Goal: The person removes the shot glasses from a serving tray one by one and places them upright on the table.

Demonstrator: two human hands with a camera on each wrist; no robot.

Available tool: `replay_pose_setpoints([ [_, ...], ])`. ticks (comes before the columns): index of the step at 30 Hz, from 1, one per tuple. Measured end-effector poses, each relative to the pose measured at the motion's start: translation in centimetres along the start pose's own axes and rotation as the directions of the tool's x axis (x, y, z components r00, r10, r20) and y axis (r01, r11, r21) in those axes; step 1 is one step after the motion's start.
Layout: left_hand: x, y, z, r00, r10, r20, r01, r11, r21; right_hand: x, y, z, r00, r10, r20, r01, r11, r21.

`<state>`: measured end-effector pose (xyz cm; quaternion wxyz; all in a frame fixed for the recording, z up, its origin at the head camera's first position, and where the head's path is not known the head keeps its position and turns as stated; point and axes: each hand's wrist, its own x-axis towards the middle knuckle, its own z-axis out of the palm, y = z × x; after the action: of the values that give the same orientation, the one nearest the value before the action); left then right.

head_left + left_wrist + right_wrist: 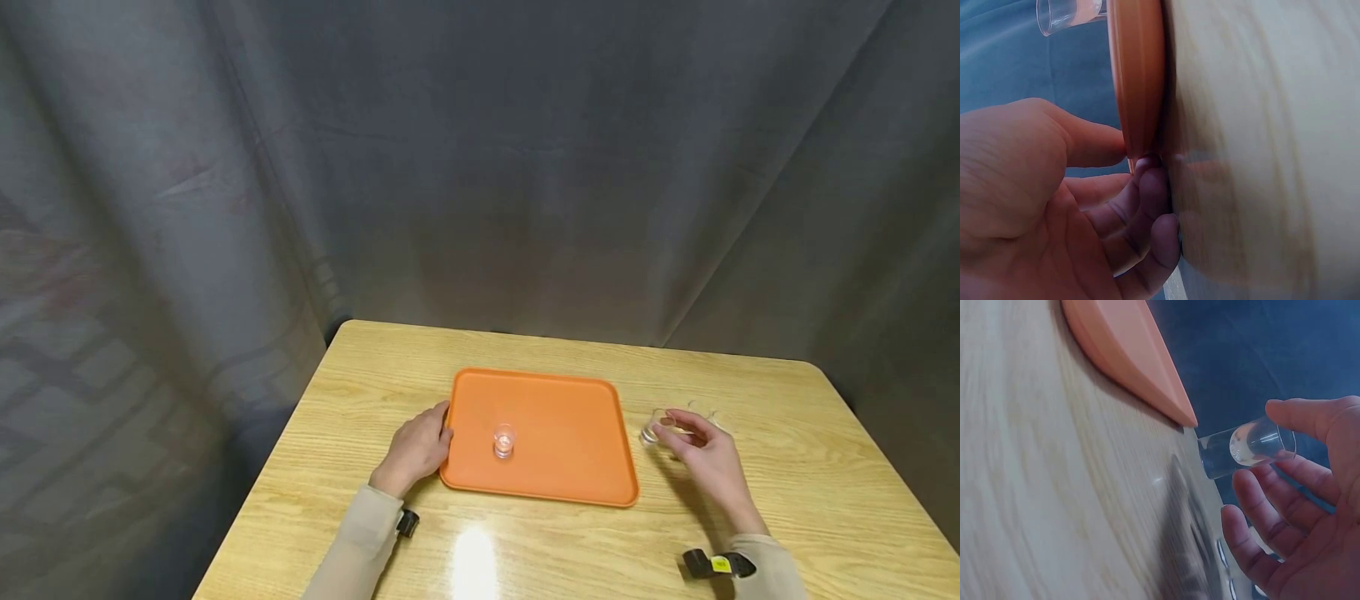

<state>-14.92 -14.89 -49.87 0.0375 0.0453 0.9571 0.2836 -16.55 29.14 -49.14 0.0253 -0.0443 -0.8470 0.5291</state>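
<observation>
An orange tray [547,433] lies on the wooden table, and one clear shot glass [504,442] stands upright on its left half. At the tray's left edge is my left hand [420,446]; in the left wrist view its thumb [1094,144] presses the rim while the fingers curl at the underside. Just right of the tray, my right hand [708,462] pinches a second clear shot glass [1247,449] near its mouth, between thumb and fingers. That glass's base is close to the table; whether it touches cannot be told.
More clear glasses [712,414] stand behind the right hand, partly hidden by it. The wooden table [810,467] extends around the tray on all sides. Grey curtains [525,167] hang behind the table's far edge and on the left.
</observation>
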Motion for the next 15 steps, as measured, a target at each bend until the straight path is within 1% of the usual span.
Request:
replay_pose_setpoints([
  [4,0.0,0.0,0.1,1.000,-0.003,0.002,0.003,1.000,0.000,-0.1,0.3,-0.4,1.000,0.005,-0.006,-0.005,1.000,0.003],
  [7,0.0,0.0,0.1,1.000,-0.005,0.006,0.005,1.000,0.004,-0.3,0.6,-0.8,1.000,0.025,-0.005,-0.025,1.000,0.001],
  [15,0.0,-0.1,0.0,1.000,0.009,-0.009,-0.009,1.000,0.006,-0.3,1.1,-1.3,0.998,0.058,-0.011,-0.058,0.996,-0.060],
])
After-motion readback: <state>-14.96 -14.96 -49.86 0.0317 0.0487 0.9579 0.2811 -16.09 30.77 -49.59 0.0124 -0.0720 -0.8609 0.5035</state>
